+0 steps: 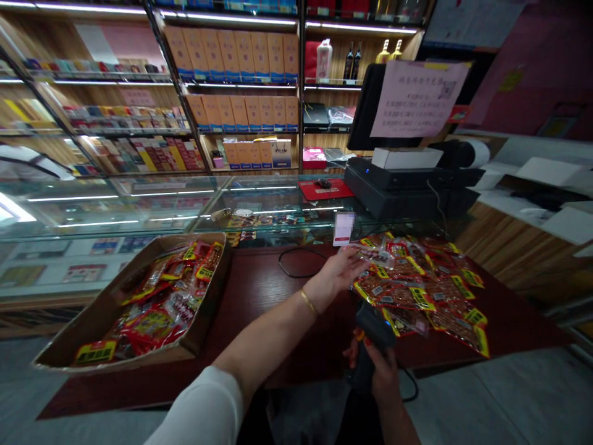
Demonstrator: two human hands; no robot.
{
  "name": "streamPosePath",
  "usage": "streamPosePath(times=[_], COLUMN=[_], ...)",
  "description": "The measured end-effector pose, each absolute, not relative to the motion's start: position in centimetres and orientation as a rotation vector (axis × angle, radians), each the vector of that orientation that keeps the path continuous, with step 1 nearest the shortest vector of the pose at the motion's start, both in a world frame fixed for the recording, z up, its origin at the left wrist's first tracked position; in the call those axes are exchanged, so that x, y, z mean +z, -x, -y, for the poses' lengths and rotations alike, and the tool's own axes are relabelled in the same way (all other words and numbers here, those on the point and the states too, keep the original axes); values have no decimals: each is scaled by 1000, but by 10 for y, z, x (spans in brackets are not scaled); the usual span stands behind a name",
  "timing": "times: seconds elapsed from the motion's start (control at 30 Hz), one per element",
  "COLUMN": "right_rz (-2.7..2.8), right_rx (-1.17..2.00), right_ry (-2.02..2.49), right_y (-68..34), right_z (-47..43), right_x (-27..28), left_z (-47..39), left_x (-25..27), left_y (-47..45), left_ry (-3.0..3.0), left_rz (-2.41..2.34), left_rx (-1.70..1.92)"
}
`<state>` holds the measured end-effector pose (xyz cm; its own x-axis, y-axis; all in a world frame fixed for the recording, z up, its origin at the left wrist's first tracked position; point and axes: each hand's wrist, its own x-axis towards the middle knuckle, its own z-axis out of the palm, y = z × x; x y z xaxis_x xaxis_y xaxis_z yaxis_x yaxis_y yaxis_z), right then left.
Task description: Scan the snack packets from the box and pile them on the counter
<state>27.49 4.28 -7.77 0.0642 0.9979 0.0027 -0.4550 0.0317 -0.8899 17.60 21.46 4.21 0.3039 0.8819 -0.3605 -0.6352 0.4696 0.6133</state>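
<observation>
My right hand (382, 371) is wrapped around the handle of a dark barcode scanner (374, 326) with a small blue light, its cable trailing off at the lower right. My left arm, with a gold bracelet at the wrist, stretches over the dark red tabletop. At its end my left hand (341, 272) grips the near end of a clear-and-red snack packet (377, 254), partly blurred, at the edge of the pile. The spread pile of snack packets (419, 290), red and yellow with brown contents, lies right of that hand and beyond the scanner.
An open cardboard box (215, 296) of similar packets stands at the left. A phone-like display (343, 228) is upright behind my left hand, near a black cable (282, 262). Behind are a glass counter (185, 201), a point-of-sale monitor (365, 108) and stocked shelves.
</observation>
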Motion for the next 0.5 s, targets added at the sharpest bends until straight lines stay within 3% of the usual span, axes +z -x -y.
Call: streamPosePath(times=[0.2,0.37,0.5], right_rz=[842,858,846], right_rx=[1340,1427,1456], right_ry=[913,952,1047], right_y=[-279,-289,-291], right_z=[-40,-42,-46], right_x=[-76,-81,-86], left_z=[-215,-140,-94], left_x=[60,71,98], left_y=[-170,-21,128], left_ry=[-670,-1336,-1669], left_rz=[-822,-1141,-1855], left_rx=[864,1233,1278])
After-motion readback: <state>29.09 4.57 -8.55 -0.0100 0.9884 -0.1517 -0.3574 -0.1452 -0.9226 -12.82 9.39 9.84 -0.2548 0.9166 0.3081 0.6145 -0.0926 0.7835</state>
